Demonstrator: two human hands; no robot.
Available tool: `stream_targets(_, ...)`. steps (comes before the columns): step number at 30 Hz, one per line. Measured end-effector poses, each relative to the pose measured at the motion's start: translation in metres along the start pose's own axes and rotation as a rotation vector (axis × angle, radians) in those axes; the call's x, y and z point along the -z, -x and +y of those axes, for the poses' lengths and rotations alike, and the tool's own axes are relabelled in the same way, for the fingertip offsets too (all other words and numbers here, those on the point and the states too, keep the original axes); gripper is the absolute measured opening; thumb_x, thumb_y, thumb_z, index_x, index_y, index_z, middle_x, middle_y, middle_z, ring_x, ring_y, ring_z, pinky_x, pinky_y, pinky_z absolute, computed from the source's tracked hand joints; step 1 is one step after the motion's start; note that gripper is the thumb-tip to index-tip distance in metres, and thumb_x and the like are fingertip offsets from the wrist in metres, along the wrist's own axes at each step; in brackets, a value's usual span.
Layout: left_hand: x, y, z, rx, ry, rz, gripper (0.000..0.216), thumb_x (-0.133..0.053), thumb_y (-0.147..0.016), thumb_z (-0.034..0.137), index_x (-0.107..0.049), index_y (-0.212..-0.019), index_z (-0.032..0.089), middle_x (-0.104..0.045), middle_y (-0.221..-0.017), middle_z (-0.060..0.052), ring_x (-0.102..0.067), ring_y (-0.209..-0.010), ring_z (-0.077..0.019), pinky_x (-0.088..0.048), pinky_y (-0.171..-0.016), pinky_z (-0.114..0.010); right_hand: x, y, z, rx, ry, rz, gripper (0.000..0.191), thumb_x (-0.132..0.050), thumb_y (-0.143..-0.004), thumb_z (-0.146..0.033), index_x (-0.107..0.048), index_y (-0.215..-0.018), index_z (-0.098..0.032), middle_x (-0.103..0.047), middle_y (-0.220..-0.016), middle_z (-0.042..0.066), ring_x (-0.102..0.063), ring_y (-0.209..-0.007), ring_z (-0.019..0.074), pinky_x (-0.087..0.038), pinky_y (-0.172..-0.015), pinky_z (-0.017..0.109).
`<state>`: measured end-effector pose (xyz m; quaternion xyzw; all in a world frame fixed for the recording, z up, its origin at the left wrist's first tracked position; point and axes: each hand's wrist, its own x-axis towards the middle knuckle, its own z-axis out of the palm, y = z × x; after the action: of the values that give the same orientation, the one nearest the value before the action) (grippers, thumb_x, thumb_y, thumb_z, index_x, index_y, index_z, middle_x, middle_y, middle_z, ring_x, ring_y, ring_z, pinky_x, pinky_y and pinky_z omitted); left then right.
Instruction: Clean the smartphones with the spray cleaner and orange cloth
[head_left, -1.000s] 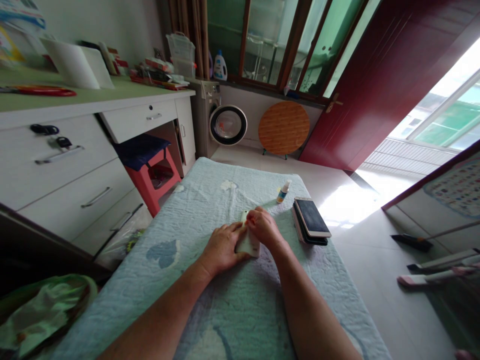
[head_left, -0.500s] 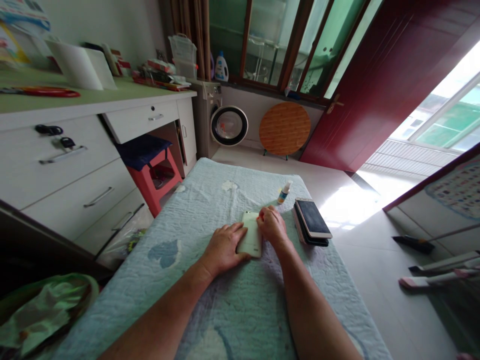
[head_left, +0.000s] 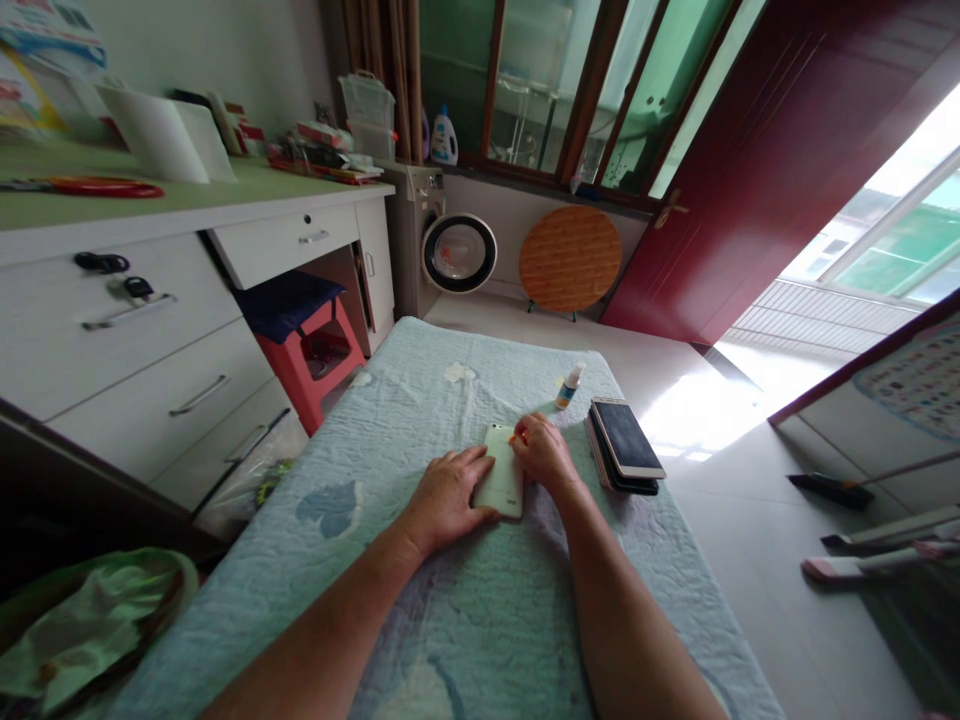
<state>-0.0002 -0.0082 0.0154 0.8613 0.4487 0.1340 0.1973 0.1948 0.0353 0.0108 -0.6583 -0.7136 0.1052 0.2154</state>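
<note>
A pale white-green smartphone (head_left: 501,490) lies back side up on the quilted cloth (head_left: 330,620), its camera end pointing away from me. My left hand (head_left: 446,492) grips it along the left edge, thumb near the bottom corner and fingers higher up. At its upper right, my right hand (head_left: 544,447) is closed in a pinch over the phone's back. A bit of orange (head_left: 516,440) shows at those fingertips; what it belongs to is too small and covered to name. A small spray bottle (head_left: 570,386) stands beyond my right hand.
A stack of phones (head_left: 628,440) lies near the cloth's right edge. To the left are a white drawer desk (head_left: 142,350), a red stool (head_left: 322,350) and a lined waste bin (head_left: 184,585). A washing machine (head_left: 409,240) with its door open stands at the back.
My right fingertips have shifted very slightly to the left over the phone's back. The left hand and the phone stay in place.
</note>
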Motion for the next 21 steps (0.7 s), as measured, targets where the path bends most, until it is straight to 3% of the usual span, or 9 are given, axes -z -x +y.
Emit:
stream_targets(7, -0.0026, 0.0005, -0.0032, 0.012, -0.002, 0.039, 0.069, -0.076, -0.067, 0.049, -0.057, -0.127, 0.019, -0.054, -0.133, -0.012, -0.055, -0.114, -0.0311, -0.043, -0.099, -0.040, -0.0008, 0.0000, 0.0008, -0.014, 0.018, -0.003, 0.010, -0.056, -0.078, -0.017, -0.065, -0.082, -0.018, -0.059, -0.085, 0.003, -0.050, -0.072, 0.0136, -0.035, -0.066, 0.023)
stream_targets(21, 0.0010, 0.0025, 0.0035, -0.002, -0.009, 0.038, 0.062, -0.078, -0.065, 0.047, -0.061, -0.119, 0.021, -0.057, -0.125, -0.011, -0.056, -0.111, -0.0297, -0.043, -0.098, -0.039, -0.0041, -0.0014, 0.0003, -0.046, 0.012, 0.017, 0.010, -0.056, -0.077, -0.018, -0.065, -0.082, -0.017, -0.058, -0.081, 0.003, -0.050, -0.072, 0.0138, -0.035, -0.067, 0.023)
